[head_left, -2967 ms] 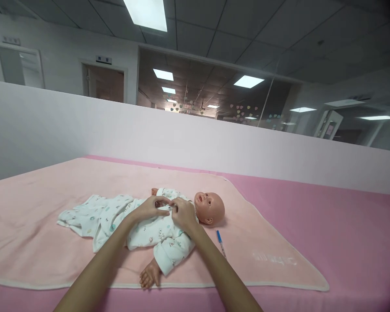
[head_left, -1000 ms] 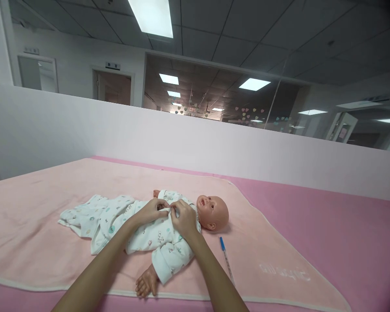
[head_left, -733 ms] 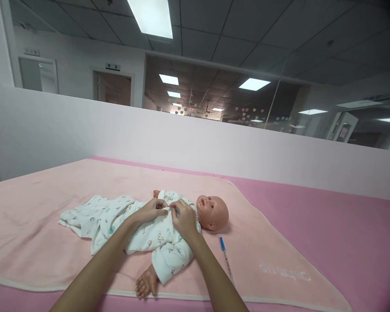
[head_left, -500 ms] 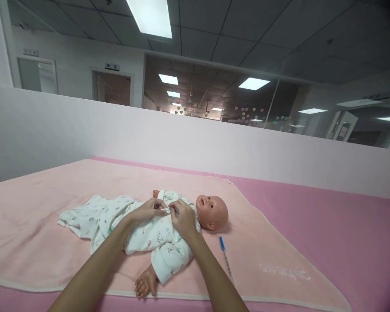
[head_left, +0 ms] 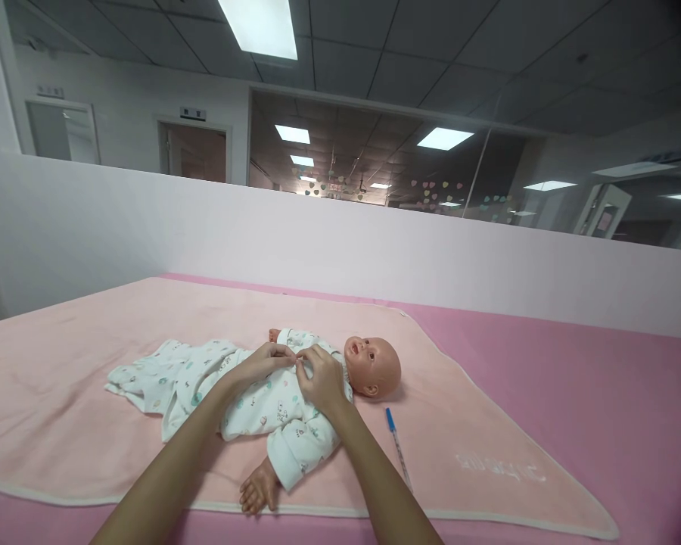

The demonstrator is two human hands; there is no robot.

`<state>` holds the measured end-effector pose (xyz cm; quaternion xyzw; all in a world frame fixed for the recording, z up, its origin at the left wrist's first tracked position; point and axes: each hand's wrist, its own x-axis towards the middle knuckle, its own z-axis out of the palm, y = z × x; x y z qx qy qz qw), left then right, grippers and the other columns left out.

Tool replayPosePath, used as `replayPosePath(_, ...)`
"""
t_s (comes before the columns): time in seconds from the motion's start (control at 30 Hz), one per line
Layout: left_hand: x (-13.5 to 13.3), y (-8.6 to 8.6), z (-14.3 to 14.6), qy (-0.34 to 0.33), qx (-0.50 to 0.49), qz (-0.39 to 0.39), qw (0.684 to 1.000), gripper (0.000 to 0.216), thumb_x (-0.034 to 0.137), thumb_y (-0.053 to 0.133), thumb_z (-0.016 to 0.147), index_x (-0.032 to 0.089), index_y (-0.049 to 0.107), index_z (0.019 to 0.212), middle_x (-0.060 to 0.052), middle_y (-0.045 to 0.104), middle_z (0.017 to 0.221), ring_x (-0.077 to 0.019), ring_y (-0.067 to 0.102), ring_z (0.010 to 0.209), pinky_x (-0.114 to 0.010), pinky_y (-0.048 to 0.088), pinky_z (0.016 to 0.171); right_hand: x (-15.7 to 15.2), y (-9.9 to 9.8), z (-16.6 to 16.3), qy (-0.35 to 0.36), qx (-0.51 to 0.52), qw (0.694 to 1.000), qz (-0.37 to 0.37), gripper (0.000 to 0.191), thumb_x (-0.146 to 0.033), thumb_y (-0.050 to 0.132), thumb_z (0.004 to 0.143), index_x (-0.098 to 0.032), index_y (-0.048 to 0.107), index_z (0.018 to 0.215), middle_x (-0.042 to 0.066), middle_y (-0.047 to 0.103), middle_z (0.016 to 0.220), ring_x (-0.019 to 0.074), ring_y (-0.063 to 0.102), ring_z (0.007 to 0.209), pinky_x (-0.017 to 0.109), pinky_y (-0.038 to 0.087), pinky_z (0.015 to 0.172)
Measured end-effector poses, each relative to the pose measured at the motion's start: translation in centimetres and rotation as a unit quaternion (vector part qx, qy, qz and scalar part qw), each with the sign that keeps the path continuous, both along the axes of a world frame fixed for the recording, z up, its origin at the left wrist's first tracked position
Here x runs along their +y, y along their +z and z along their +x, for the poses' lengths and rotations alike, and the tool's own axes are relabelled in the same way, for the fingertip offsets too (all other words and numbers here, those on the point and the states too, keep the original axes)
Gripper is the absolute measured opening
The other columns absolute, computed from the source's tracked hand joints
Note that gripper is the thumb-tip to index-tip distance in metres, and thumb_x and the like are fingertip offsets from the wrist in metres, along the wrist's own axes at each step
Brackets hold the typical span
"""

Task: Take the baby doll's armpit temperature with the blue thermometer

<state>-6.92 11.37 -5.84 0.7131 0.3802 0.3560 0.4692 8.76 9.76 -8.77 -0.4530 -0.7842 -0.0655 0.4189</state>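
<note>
A baby doll (head_left: 374,367) lies on its back, head toward the right, dressed in a white printed baby outfit (head_left: 266,409). At the middle of its chest, my left hand (head_left: 269,359) pinches the front of the outfit from the left. Close against it, my right hand (head_left: 321,375) has thumb and fingers pressed together on the same bit of cloth. The fingertips of both hands nearly meet, and they hide whatever fastening may be there. One doll hand (head_left: 259,488) sticks out of the near sleeve.
Under the doll spreads a pink blanket (head_left: 477,424) with pale edging, on a darker pink padded surface (head_left: 601,393). A blue-capped pen (head_left: 397,446) lies just right of my right forearm. A white low wall (head_left: 340,242) with glass above stands behind.
My left fingers have straightened a little and drawn closer to my right fingertips at the chest. The whole view has shifted slightly; the doll stays in place.
</note>
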Motion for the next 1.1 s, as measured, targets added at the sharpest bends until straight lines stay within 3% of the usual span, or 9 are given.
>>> replayPosePath(0.2, 0.6, -0.8, 0.3, 0.032, 0.004, 0.021, 0.999, 0.027, 0.036, 0.059, 0.064, 0.013, 0.061, 0.077, -0.001, 0.056, 0.069, -0.0145, 0.049, 0.068, -0.024, 0.037, 0.063, -0.1, 0.1, -0.1, 0.0, -0.037, 0.999, -0.004, 0.02, -0.016, 0.048, 0.071, -0.023, 0.055, 0.089, 0.0, 0.056, 0.085, 0.0139, 0.051, 0.08, 0.023, 0.033, 0.063)
replayPosePath(0.37, 0.3, -1.3, -0.3, 0.091, -0.011, 0.051, 0.994, 0.027, 0.039, 0.057, 0.065, 0.014, 0.059, 0.074, 0.0, 0.052, 0.066, -0.0131, 0.046, 0.063, -0.022, 0.034, 0.057, 0.0, 0.0, -0.4, -0.028, -0.039, 0.999, 0.001, 0.018, -0.017, 0.047, 0.075, -0.023, 0.055, 0.091, 0.001, 0.055, 0.084, 0.0143, 0.05, 0.079, 0.024, 0.033, 0.059)
replayPosePath(0.47, -0.6, -1.3, -1.8, 0.091, 0.002, 0.041, 0.995, 0.027, 0.041, 0.053, 0.069, 0.015, 0.058, 0.073, 0.002, 0.048, 0.061, -0.0113, 0.042, 0.058, -0.022, 0.031, 0.054, -0.4, 0.0, -1.0, -0.031, -0.044, 0.998, 0.025, 0.017, -0.017, 0.045, 0.078, -0.022, 0.056, 0.09, 0.002, 0.056, 0.086, 0.0151, 0.049, 0.08, 0.025, 0.033, 0.06)
replayPosePath(0.63, -1.9, -1.3, -4.3, 0.064, 0.083, 0.071, 0.992, 0.027, 0.041, 0.054, 0.069, 0.015, 0.059, 0.072, 0.004, 0.037, 0.055, -0.0101, 0.035, 0.055, -0.021, 0.026, 0.05, -1.1, -0.1, -2.5, 0.039, -0.094, 0.993, 0.065, 0.015, -0.022, 0.047, 0.08, -0.021, 0.057, 0.091, 0.003, 0.057, 0.092, 0.0168, 0.046, 0.084, 0.028, 0.035, 0.07)
replayPosePath(0.83, -2.2, -1.4, -4.5, 0.062, 0.132, 0.118, 0.982, 0.029, 0.037, 0.06, 0.065, 0.017, 0.059, 0.086, 0.006, 0.03, 0.055, -0.0093, 0.031, 0.054, -0.021, 0.024, 0.049, -0.7, -0.4, -3.0, 0.046, -0.072, 0.996, 0.037, 0.007, -0.024, 0.052, 0.079, -0.02, 0.058, 0.078, 0.002, 0.06, 0.079, 0.0167, 0.046, 0.081, 0.032, 0.031, 0.074)
replayPosePath(0.93, -2.2, -1.5, -4.5, 0.068, 0.132, 0.129, 0.98, 0.025, 0.035, 0.058, 0.067, 0.017, 0.06, 0.086, 0.006, 0.034, 0.056, -0.0096, 0.032, 0.054, -0.021, 0.026, 0.05, -0.6, -0.5, -2.9, 0.034, -0.041, 0.998, 0.037, 0.007, -0.025, 0.055, 0.078, -0.02, 0.055, 0.073, 0.0, 0.06, 0.076, 0.016, 0.046, 0.081, 0.033, 0.029, 0.081)
replayPosePath(1.1, -2.3, -1.6, -4.4, 0.093, 0.145, 0.157, 0.972, 0.02, 0.032, 0.056, 0.068, 0.018, 0.061, 0.082, 0.002, 0.051, 0.066, -0.0117, 0.041, 0.06, -0.022, 0.031, 0.055, -0.7, -0.5, -3.0, 0.023, -0.018, 0.999, 0.038, 0.008, -0.023, 0.055, 0.078, -0.02, 0.052, 0.071, -0.002, 0.06, 0.074, 0.0152, 0.047, 0.082, 0.036, 0.022, 0.094)
